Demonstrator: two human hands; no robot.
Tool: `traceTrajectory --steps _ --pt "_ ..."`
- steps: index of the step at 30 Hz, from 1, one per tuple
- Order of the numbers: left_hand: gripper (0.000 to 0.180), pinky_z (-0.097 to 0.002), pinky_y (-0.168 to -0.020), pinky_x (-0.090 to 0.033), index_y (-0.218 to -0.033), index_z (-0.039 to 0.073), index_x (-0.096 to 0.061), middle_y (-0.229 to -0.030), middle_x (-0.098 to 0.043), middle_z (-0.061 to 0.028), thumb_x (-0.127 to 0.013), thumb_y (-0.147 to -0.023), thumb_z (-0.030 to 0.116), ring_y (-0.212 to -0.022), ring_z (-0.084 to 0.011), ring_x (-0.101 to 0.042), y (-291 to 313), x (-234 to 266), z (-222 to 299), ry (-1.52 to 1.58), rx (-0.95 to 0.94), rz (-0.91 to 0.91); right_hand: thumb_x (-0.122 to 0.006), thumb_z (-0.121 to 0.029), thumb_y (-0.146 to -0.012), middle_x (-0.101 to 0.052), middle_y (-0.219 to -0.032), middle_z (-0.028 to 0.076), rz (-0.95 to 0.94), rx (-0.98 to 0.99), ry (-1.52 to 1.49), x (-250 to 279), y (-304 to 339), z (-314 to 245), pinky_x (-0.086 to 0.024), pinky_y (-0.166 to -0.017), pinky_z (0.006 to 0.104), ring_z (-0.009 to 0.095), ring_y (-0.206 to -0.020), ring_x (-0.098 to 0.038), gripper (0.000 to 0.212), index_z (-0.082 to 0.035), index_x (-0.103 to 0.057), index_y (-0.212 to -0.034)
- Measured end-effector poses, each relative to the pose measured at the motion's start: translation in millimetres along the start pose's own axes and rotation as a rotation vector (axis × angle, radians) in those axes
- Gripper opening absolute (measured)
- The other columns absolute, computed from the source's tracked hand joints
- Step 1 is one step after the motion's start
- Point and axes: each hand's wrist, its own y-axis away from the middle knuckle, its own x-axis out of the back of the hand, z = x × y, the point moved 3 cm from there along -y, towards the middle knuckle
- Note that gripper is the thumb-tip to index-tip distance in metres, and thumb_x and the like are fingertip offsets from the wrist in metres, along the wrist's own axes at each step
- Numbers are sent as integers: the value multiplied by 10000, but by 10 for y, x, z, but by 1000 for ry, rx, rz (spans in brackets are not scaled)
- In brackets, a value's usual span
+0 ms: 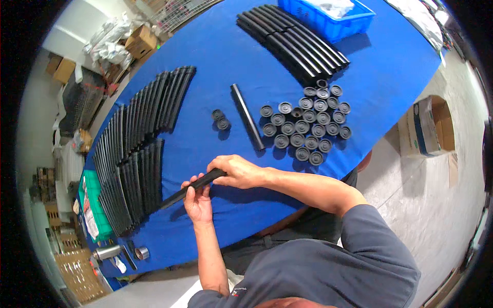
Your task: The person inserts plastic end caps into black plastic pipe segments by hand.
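Observation:
A black tube [181, 195] slants across in front of me above the blue cloth. My left hand [197, 203] has its fingers and thumb around the tube's middle. At the tube's upper right end my right hand [237, 172] is wrapped over it, so that end is partly hidden. Beyond my hands a single black tube [247, 117] lies on the cloth. Two round black caps [222, 123] sit to the left of it. On its right several round black caps [306, 115] are spread in a cluster.
Rows of black tubes [136, 123] lie at the left, and more tubes [292, 41] at the far side beside a blue crate [334, 23]. A green tray [96, 205] and a metal cylinder [107, 252] are at the left edge. A cardboard box [429, 127] stands on the floor at right.

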Motion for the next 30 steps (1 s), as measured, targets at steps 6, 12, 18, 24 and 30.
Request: traceTrajectory --steps 6,12,18,24,30 --pt "238 -537 -1026 -497 -1156 70 -604 -1236 -632 -166 -624 -920 47 -1258 -382 -533 -6 -56 -28 24 50 -16 -734 -141 -777 -640 -898 153 26 -205 -77 39 -59 -134 -511 -719 377 283 -825 -649 345 -25 -635 -1087" --pt "234 -525 -957 -551 -1113 76 -578 -1186 -636 -179 -631 -893 14 -1216 -393 -565 8 -126 10 5 27 45 -753 -113 -843 -639 -866 41 20 -474 -425 -74 -43 -44 -513 -667 255 92 -760 -620 361 4 -604 -1151" --pt "259 -554 -974 -534 -1091 70 -568 -1217 -612 -210 -639 -860 -25 -1242 -417 -537 79 -157 -51 26 17 46 -735 -72 -861 -655 -868 40 -10 -546 -519 -12 -1 7 -513 -686 242 82 -770 -626 334 18 -597 -1152" --pt "268 -522 -1027 -506 -1078 87 -580 -1248 -601 -172 -600 -859 -66 -1302 -385 -492 84 -179 -131 106 76 24 -773 -149 -810 -631 -855 77 54 -400 -217 56 55 42 -478 -655 306 151 -744 -599 324 -14 -644 -1074" --pt "261 -539 -1005 -520 -1058 82 -601 -1213 -619 -182 -637 -842 -61 -1278 -397 -511 80 -170 -94 148 117 58 -784 -140 -793 -619 -854 76 52 -322 -132 34 6 -51 -459 -647 296 149 -742 -589 324 -14 -649 -1060"
